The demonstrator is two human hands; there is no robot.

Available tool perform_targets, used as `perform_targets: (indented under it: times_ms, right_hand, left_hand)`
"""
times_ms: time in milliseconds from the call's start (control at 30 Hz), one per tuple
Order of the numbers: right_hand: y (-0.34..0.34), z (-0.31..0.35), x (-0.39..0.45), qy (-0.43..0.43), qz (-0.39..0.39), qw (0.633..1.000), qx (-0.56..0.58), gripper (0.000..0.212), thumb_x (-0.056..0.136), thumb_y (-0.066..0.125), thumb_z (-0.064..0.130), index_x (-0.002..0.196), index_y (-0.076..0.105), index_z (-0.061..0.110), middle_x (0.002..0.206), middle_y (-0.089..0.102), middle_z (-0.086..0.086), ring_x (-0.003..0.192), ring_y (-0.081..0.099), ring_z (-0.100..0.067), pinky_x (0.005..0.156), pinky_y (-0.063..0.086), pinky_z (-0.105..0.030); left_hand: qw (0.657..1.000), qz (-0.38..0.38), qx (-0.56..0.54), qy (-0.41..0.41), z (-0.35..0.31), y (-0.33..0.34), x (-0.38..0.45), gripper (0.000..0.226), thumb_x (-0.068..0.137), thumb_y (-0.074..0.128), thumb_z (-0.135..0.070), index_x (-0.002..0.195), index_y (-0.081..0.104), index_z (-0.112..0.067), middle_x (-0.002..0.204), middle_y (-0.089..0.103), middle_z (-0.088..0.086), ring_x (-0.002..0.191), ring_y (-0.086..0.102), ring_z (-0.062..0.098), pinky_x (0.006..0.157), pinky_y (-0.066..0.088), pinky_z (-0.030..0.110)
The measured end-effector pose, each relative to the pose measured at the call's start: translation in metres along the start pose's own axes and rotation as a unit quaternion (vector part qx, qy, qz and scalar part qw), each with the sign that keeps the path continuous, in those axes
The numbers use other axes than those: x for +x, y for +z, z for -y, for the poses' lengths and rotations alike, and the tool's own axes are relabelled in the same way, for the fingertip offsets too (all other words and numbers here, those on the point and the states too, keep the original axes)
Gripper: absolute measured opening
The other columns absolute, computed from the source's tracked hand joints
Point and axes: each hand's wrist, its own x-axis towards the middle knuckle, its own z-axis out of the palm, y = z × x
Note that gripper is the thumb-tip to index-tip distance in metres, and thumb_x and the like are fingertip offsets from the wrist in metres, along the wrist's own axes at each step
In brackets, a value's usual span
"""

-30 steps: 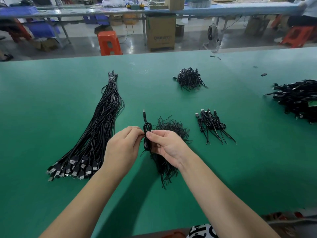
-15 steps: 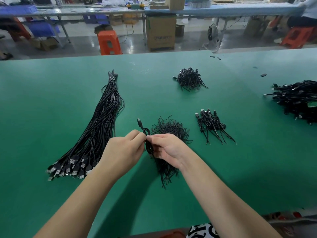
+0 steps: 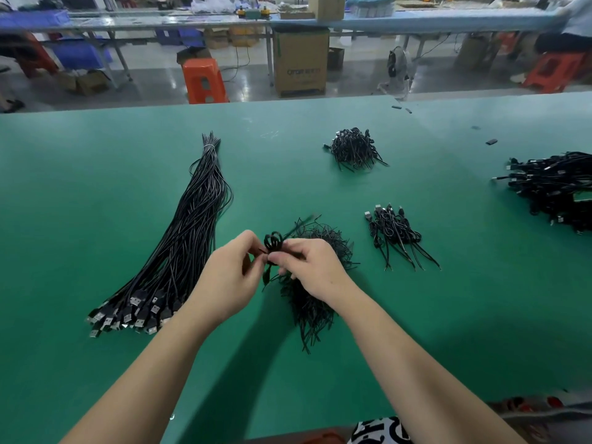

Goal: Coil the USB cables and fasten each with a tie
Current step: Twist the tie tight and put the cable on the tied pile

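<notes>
A small black coiled USB cable (image 3: 273, 242) is held above the green table (image 3: 96, 187), between both hands. My left hand (image 3: 229, 277) pinches it from the left; my right hand (image 3: 312, 267) pinches its middle from the right. A thin tie end sticks out up and to the right, blurred. Under my right hand lies a heap of black ties (image 3: 312, 302). A long bundle of straight USB cables (image 3: 179, 248) lies to the left, plugs toward me. A few coiled cables (image 3: 395, 233) lie to the right.
Another black heap (image 3: 355, 149) lies farther back at the centre. A large pile of cables (image 3: 557, 190) sits at the right edge. Small black bits (image 3: 491, 141) lie at the far right. Beyond the table stand an orange stool (image 3: 203, 80) and a cardboard box (image 3: 301, 62).
The coil has turned from upright to tilted, its loops now fanned above my fingers. Both hands stayed close together and shifted slightly; the plug end no longer sticks straight up.
</notes>
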Motion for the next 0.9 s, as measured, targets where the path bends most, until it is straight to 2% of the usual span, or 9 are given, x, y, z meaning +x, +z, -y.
perform_targets:
  times_ms: [100, 200, 333, 433, 533, 633, 733, 800, 900]
  right_hand:
    - [0.001, -0.002, 0.000, 0.054, 0.007, 0.998, 0.017, 0.025, 0.099, 0.063, 0.026, 0.076, 0.072, 0.029, 0.053, 0.050, 0.004, 0.051, 0.045, -0.013, 0.055, 0.039, -0.026]
    - [0.006, 0.000, -0.002, 0.107, 0.032, 0.987, 0.116, 0.027, 0.101, 0.059, 0.030, 0.086, 0.077, 0.015, 0.064, 0.043, -0.009, 0.052, 0.025, -0.015, 0.056, 0.017, -0.036]
    - [0.007, 0.005, 0.002, 0.134, 0.007, 0.978, 0.161, 0.013, 0.096, 0.067, 0.032, 0.102, 0.068, 0.021, 0.070, 0.069, -0.005, 0.063, 0.052, -0.020, 0.062, 0.037, -0.034]
    - [0.007, 0.005, 0.003, 0.125, 0.001, 0.980, 0.152, 0.013, 0.096, 0.065, 0.035, 0.096, 0.063, 0.023, 0.067, 0.070, -0.006, 0.064, 0.051, -0.022, 0.056, 0.039, -0.032]
    - [0.004, 0.007, 0.002, 0.113, 0.022, 0.973, 0.200, 0.022, 0.105, 0.049, 0.026, 0.097, 0.069, 0.020, 0.074, 0.072, -0.008, 0.058, 0.055, -0.020, 0.055, 0.048, -0.029]
    - [-0.004, 0.007, 0.001, 0.102, 0.071, 0.962, 0.243, 0.022, 0.103, 0.049, 0.004, 0.109, 0.070, 0.012, 0.086, 0.073, -0.007, 0.063, 0.059, -0.013, 0.063, 0.053, -0.026]
    - [-0.007, 0.006, 0.001, 0.074, 0.072, 0.977, 0.186, 0.019, 0.092, 0.069, 0.003, 0.107, 0.073, 0.015, 0.082, 0.069, 0.003, 0.059, 0.046, -0.008, 0.054, 0.039, -0.020]
    - [-0.008, 0.005, 0.002, 0.058, 0.036, 0.989, 0.135, 0.017, 0.087, 0.077, 0.009, 0.102, 0.075, 0.017, 0.069, 0.061, 0.016, 0.055, 0.038, -0.004, 0.052, 0.031, -0.015]
    - [-0.009, 0.002, 0.005, 0.030, 0.003, 0.996, 0.080, 0.012, 0.088, 0.078, 0.022, 0.099, 0.075, 0.017, 0.057, 0.056, 0.019, 0.048, 0.042, 0.001, 0.050, 0.033, -0.009]
  left_hand:
    - [0.992, -0.006, 0.096, 0.075, -0.005, 0.000, -0.002, 0.012, 0.093, 0.063, -0.010, 0.088, 0.053, -0.016, 0.071, 0.052, -0.010, 0.057, 0.047, 0.013, 0.053, 0.041, 0.034]
    - [0.964, -0.008, 0.220, 0.152, -0.004, 0.000, -0.003, 0.014, 0.085, 0.068, 0.001, 0.086, 0.058, -0.009, 0.074, 0.055, 0.004, 0.051, 0.044, 0.031, 0.047, 0.043, 0.039]
    - [0.928, -0.031, 0.294, 0.226, 0.000, 0.002, -0.003, 0.018, 0.075, 0.064, 0.006, 0.087, 0.064, -0.008, 0.073, 0.057, 0.005, 0.047, 0.037, 0.028, 0.049, 0.041, 0.036]
    - [0.961, -0.025, 0.221, 0.162, -0.002, 0.004, -0.004, 0.008, 0.086, 0.061, -0.003, 0.089, 0.064, -0.009, 0.077, 0.062, 0.004, 0.051, 0.048, 0.030, 0.052, 0.046, 0.038]
    - [0.998, -0.020, 0.060, 0.013, -0.001, 0.003, -0.003, 0.007, 0.094, 0.063, -0.013, 0.090, 0.061, -0.019, 0.071, 0.062, -0.009, 0.055, 0.053, 0.012, 0.057, 0.043, 0.026]
    - [0.992, 0.000, -0.081, -0.097, 0.006, 0.001, 0.004, 0.015, 0.092, 0.066, -0.015, 0.082, 0.061, -0.023, 0.061, 0.059, -0.013, 0.051, 0.045, 0.006, 0.054, 0.036, 0.021]
    - [0.966, 0.021, -0.210, -0.152, 0.006, 0.001, 0.004, 0.016, 0.094, 0.065, -0.010, 0.080, 0.063, -0.017, 0.061, 0.056, -0.008, 0.054, 0.040, 0.010, 0.055, 0.033, 0.028]
    - [0.966, 0.016, -0.209, -0.149, 0.003, 0.003, 0.002, 0.017, 0.094, 0.065, -0.009, 0.080, 0.062, -0.017, 0.060, 0.055, -0.009, 0.055, 0.041, 0.010, 0.055, 0.033, 0.029]
    - [0.992, -0.023, -0.091, -0.086, -0.004, 0.004, 0.000, 0.016, 0.093, 0.066, -0.012, 0.082, 0.059, -0.021, 0.063, 0.059, -0.007, 0.055, 0.047, 0.009, 0.055, 0.038, 0.023]
